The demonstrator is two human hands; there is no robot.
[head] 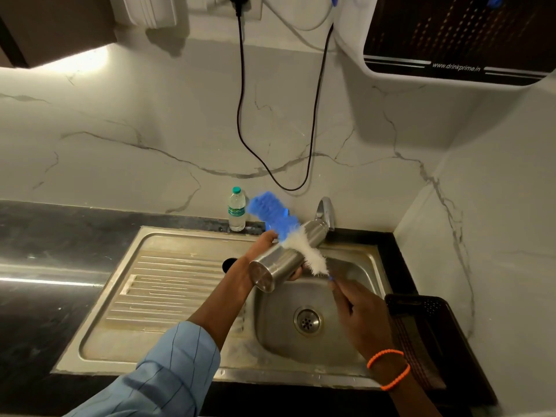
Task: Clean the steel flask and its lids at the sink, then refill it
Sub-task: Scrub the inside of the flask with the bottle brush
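The steel flask (282, 260) lies tilted over the sink basin (279, 323), its base toward me and its neck pointing at the tap (326, 213). My left hand (267, 251) grips the flask round its body from behind. A bottle brush (288, 233) with blue and white bristles lies across the flask's outside, blurred. My right hand (358, 308) holds the brush by its thin handle, just below the white bristles. A dark round thing (228, 264), possibly a lid, sits on the drainboard behind my left wrist, mostly hidden.
A small plastic water bottle (236, 213) stands on the counter behind the sink. A black basket (421, 332) sits to the right of the basin. A water purifier (451, 37) hangs on the wall at upper right, with black cables (240, 115) dangling below the socket. The ribbed drainboard (168, 293) lies left.
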